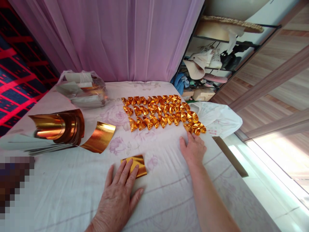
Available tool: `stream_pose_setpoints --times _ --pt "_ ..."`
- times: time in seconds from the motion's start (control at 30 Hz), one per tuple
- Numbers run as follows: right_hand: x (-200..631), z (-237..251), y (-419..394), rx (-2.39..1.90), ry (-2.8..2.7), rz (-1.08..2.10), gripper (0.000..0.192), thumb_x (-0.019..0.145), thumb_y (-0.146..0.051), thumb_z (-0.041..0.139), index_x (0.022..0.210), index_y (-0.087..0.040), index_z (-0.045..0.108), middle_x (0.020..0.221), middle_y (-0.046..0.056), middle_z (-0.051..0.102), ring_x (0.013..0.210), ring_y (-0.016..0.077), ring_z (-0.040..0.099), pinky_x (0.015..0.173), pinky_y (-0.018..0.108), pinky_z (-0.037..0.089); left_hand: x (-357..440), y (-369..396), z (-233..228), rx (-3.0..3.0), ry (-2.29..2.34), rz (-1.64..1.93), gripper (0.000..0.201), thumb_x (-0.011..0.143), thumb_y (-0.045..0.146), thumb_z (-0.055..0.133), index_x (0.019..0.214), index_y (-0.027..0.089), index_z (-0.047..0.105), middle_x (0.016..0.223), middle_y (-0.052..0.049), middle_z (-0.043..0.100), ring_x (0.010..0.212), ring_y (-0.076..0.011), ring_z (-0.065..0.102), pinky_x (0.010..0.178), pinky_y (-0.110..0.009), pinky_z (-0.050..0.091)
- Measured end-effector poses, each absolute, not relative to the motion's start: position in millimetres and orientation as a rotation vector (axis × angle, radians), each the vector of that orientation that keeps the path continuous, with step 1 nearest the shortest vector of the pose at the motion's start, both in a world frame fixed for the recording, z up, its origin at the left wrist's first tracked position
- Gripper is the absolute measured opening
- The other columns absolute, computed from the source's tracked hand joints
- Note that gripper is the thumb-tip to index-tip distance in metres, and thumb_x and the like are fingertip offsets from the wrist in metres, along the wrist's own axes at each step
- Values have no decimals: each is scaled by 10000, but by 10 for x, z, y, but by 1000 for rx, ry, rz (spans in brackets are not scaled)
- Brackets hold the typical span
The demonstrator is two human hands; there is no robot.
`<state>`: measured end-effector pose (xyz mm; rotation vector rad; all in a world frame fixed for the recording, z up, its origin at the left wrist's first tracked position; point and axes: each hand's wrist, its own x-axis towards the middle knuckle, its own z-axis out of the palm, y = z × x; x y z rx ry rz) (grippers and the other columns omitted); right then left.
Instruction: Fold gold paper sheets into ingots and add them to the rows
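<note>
Past right hand (193,149) fingertips, flat and spread: rows of folded shiny gold paper pieces (162,112). Under left hand (119,193) fingertips, flat and open: small folded gold foil sheet (138,165). Probably light, thin, slippery, easily creased; best pinched by an edge.

head-worn view, tilted forward and down, close over the hands (154,174), sheet-covered table (169,193) filling frame

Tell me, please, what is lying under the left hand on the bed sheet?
A folded gold foil sheet lies under the left hand's fingers, its upper right part showing. The part beneath the fingers is hidden, and so is whatever the palm covers.
</note>
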<state>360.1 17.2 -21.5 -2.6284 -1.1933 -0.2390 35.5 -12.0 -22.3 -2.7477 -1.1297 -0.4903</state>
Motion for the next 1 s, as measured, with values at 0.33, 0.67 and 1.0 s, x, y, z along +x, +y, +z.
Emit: stream_pose_setpoints --times 0.33,0.67,1.0 --pt "3592 -209 174 -2603 -1188 -232 493 924 -440 465 1320 -192 622 1294 165 558 1108 327 513 882 460 403 361 -114 -221 -2737 -1118 -489 540 922 465 537 1378 176 549 1486 -131 500 1367 -331 446 1190 -530 155" --pt "3430 -131 175 -2407 -1224 -323 269 873 -341 531 980 -174 713 1119 138 612 1048 299 541 845 404 400 361 -129 -224 -2740 -1145 -482 541 927 478 532 1387 194 539 1481 -122 508 1359 -330 458 1182 -535 184" --pt "2503 -81 165 -1690 -1940 127 259 877 -315 617 1109 -228 695 1098 76 640 1025 229 570 946 385 441 377 -148 -256 -2767 -1192 -491 550 923 479 527 1404 211 523 1499 -119 485 1373 -331 439 1173 -535 230"
